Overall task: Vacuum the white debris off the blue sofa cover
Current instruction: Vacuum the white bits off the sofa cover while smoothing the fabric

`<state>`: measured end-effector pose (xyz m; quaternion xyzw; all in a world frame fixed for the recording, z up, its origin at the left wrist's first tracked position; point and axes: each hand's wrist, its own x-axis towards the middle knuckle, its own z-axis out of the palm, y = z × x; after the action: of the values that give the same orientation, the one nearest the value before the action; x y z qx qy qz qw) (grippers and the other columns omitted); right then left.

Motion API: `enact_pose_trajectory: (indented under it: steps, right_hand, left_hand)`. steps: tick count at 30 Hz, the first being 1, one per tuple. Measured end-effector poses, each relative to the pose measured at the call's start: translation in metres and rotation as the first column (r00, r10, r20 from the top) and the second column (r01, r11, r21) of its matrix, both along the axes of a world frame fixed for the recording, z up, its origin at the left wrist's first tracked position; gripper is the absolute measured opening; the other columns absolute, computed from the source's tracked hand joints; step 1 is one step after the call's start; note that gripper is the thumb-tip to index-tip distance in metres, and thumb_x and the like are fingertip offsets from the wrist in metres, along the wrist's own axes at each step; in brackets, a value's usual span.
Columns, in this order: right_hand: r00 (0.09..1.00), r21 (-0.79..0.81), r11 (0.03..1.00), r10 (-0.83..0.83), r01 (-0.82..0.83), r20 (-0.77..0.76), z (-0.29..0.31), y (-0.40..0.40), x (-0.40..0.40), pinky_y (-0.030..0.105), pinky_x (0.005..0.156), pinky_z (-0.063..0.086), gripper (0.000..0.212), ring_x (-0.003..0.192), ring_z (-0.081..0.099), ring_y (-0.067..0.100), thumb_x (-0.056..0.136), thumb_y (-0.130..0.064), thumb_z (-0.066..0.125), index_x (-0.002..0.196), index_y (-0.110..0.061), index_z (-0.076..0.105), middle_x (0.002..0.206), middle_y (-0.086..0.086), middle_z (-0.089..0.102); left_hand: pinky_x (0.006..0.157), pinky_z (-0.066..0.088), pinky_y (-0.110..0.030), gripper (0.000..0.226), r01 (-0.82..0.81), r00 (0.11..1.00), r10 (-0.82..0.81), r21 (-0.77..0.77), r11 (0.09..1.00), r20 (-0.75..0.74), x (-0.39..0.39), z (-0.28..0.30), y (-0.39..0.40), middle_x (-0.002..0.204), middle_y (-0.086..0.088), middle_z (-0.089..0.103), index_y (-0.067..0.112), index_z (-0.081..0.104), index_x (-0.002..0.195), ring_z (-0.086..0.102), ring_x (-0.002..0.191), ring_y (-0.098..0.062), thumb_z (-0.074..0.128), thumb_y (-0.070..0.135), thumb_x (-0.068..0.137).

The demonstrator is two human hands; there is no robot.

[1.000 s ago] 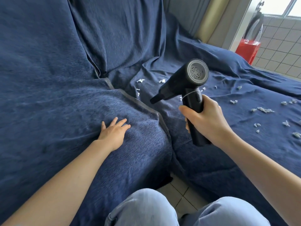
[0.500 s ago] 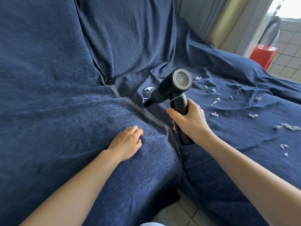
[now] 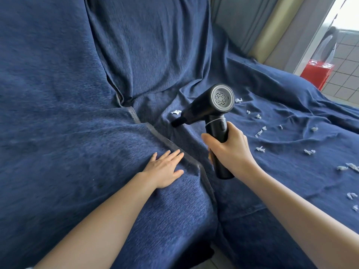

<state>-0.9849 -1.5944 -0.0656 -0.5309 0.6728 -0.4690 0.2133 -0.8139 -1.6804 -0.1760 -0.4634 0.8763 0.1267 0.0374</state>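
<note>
The right hand point(image 3: 231, 150) is gripping the vacuum point(image 3: 210, 111) with fingers wrapped around its handle, the left hand point(image 3: 165, 169) is pressing the sofa cover point(image 3: 77, 133) flat with straight fingers, so the nozzle should be sliding slowly to the debris point(image 3: 175, 112) at its 12 o'clock.

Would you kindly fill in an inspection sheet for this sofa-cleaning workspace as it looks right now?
Surface: blue sofa cover, wrinkled, draped over seat and back.
Job's things: black handheld vacuum, nozzle pointing down-left near one white scrap; more white debris scattered to the right.
Clutter: nothing seen.
Hands: left hand rests flat on the cover beside its grey hem; right hand grips the vacuum's handle.
Cables: nothing seen.
Surroundings: red box on a tiled floor at upper right.
</note>
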Motion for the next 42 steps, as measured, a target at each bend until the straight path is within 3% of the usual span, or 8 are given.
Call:
enact_pose_trajectory:
  steps: [5, 11, 20, 27, 30, 34, 38, 42]
  right_hand:
    - [0.999, -0.029, 1.0, -0.002, 0.003, 0.033, -0.001, -0.013, -0.003, 0.023, 0.04, 0.048, 0.023, 0.041, 0.062, 0.013, 0.086, -0.022, 0.073, 0.085, -0.013, 0.052, 0.067, 0.011, 0.067]
    - [0.999, -0.056, 0.998, -0.02, 0.021, 0.03, -0.003, -0.024, -0.008, 0.023, 0.043, 0.05, 0.028, 0.043, 0.063, 0.013, 0.087, -0.023, 0.073, 0.095, -0.004, 0.054, 0.073, 0.014, 0.069]
    - [0.996, -0.103, 0.991, -0.083, 0.087, 0.038, -0.001, -0.047, -0.015, 0.024, 0.046, 0.048, 0.026, 0.042, 0.063, 0.012, 0.086, -0.028, 0.073, 0.088, -0.01, 0.054, 0.066, 0.007, 0.066]
    - [0.996, -0.069, 0.994, -0.083, 0.085, 0.027, -0.009, -0.063, -0.022, 0.02, 0.044, 0.047, 0.026, 0.043, 0.064, 0.012, 0.086, -0.028, 0.071, 0.091, -0.007, 0.056, 0.07, 0.01, 0.068]
    - [0.994, -0.07, 0.993, -0.086, 0.09, 0.062, -0.009, -0.066, -0.027, 0.026, 0.047, 0.052, 0.028, 0.046, 0.066, 0.017, 0.085, -0.029, 0.071, 0.093, -0.007, 0.056, 0.07, 0.01, 0.068]
    - [0.993, -0.087, 0.991, -0.093, 0.099, 0.078, -0.006, -0.06, -0.039, 0.035, 0.053, 0.056, 0.026, 0.048, 0.066, 0.021, 0.085, -0.03, 0.071, 0.088, -0.012, 0.053, 0.069, 0.01, 0.067]
    - [0.988, -0.115, 0.982, -0.14, 0.147, 0.064, 0.002, -0.048, -0.06, 0.034, 0.051, 0.056, 0.025, 0.052, 0.066, 0.023, 0.085, -0.028, 0.072, 0.084, -0.017, 0.05, 0.073, 0.011, 0.066]
    - [0.986, -0.073, 0.988, -0.126, 0.135, 0.106, 0.007, -0.037, -0.083, 0.044, 0.059, 0.06, 0.027, 0.056, 0.066, 0.029, 0.084, -0.029, 0.073, 0.088, -0.011, 0.053, 0.075, 0.015, 0.066]
  left_hand:
    - [0.117, -0.001, -0.053, 0.067, 0.034, 0.999, -0.034, -0.019, 0.999, 0.017, -0.013, -0.005, -0.012, 0.159, 0.015, -0.004, 0.034, -0.007, 0.15, -0.003, 0.147, -0.016, 0.029, 0.053, 0.097]
    - [0.117, 0.001, -0.05, 0.062, 0.031, 0.999, -0.03, -0.094, 0.995, 0.019, -0.014, -0.012, -0.01, 0.158, 0.011, 0.014, 0.031, 0.007, 0.151, 0.008, 0.146, -0.013, 0.027, 0.052, 0.097]
    - [0.116, 0.006, -0.053, 0.059, 0.008, 1.0, -0.008, -0.112, 0.994, -0.005, -0.019, -0.012, -0.011, 0.146, 0.005, 0.037, 0.028, 0.022, 0.148, 0.027, 0.138, -0.015, 0.034, 0.05, 0.095]
    - [0.115, 0.008, -0.056, 0.056, 0.02, 1.0, -0.019, -0.102, 0.995, 0.017, -0.021, -0.013, -0.013, 0.138, 0.005, 0.04, 0.026, 0.029, 0.146, 0.032, 0.132, -0.02, 0.034, 0.049, 0.095]
    - [0.115, 0.008, -0.055, 0.054, 0.017, 1.0, -0.016, -0.094, 0.995, 0.009, -0.021, -0.013, -0.013, 0.134, 0.005, 0.04, 0.027, 0.032, 0.144, 0.033, 0.13, -0.019, 0.034, 0.048, 0.094]
    - [0.116, 0.007, -0.053, 0.053, 0.026, 0.999, -0.028, -0.098, 0.995, -0.027, -0.018, -0.015, -0.012, 0.14, 0.011, 0.033, 0.028, 0.036, 0.142, 0.032, 0.131, -0.016, 0.034, 0.05, 0.094]
    - [0.117, 0.003, -0.049, 0.053, 0.029, 0.999, -0.032, -0.099, 0.995, -0.026, -0.016, -0.018, -0.009, 0.156, 0.023, 0.004, 0.031, 0.034, 0.143, 0.02, 0.14, -0.012, 0.029, 0.052, 0.094]
    - [0.118, -0.002, -0.043, 0.054, 0.016, 1.0, -0.018, -0.11, 0.994, -0.023, -0.011, -0.024, -0.005, 0.155, 0.027, 0.0, 0.036, 0.026, 0.146, 0.013, 0.142, -0.008, 0.022, 0.054, 0.095]
